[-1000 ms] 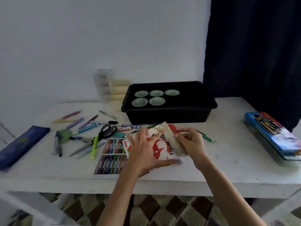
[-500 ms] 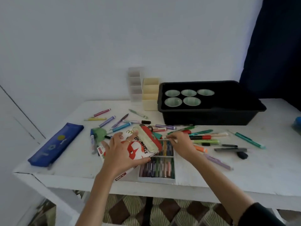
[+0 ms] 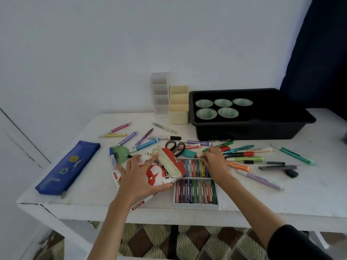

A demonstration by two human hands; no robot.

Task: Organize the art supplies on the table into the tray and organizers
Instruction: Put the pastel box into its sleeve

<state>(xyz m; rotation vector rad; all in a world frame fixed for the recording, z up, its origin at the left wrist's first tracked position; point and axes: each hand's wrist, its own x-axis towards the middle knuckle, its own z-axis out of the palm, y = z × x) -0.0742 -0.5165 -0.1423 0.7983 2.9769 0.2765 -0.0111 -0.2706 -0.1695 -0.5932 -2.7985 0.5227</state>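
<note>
White table (image 3: 300, 194) against a pale wall, seen from above through my head camera. A second ago both hands were on the oil pastel sleeve (image 3: 163, 171). Now only my left hand (image 3: 139, 177) grips it, fingers spread over the printed face and thumb tucked under its near edge, holding it tilted near the middle of the table's front edge. My right hand (image 3: 214, 163) has let go and moved to the far edge of the open pastel insert (image 3: 195, 190), which lies just right of the sleeve near the front edge. Its fingers are bent there, but I cannot tell whether they pinch the rim, a pastel, or nothing. I judge that the box is being reassembled, so the pastels are not yet packed. Loose pens (image 3: 242, 158) are fanned across the middle of the table. At the back edge stand the clear organizer (image 3: 160, 98) and the cream organizer (image 3: 178, 109), with the black tray (image 3: 253, 122) just to their right, holding only green cups (image 3: 206, 113).
</note>
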